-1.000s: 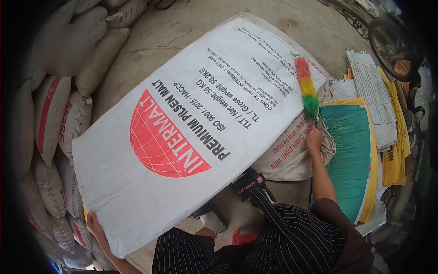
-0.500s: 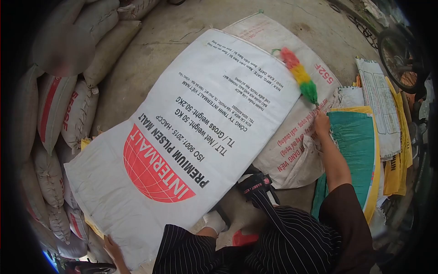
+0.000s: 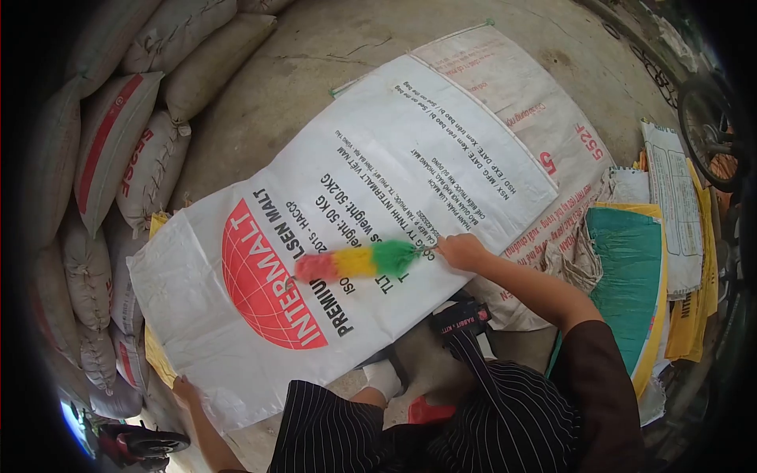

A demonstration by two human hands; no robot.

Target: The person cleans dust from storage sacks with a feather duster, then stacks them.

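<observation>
A large white printed bag [image 3: 441,142] with a red globe logo lies flat before me, partly over a second, off-white bag [image 3: 579,173]. My right hand [image 3: 461,252] is closed round the thin handle of a fluffy duster [image 3: 359,262], coloured red, yellow and green. The duster lies over the printed text, its red end beside the logo and slightly blurred. At the lower left my left hand [image 3: 186,391] is at the edge of the white bag, its fingers closed on it.
Filled sacks [image 3: 118,150] are piled along the left. On the right lie a green sheet [image 3: 627,276] with a yellow border and folded yellow and white bags [image 3: 674,213]. A bicycle wheel [image 3: 710,134] stands upper right, a motorbike [image 3: 142,445] lower left. Below is a red object [image 3: 430,411].
My right hand has swung the duster from the bag's upper right edge leftward and down to its middle. My left hand now appears higher in view, at the bag's lower left edge.
</observation>
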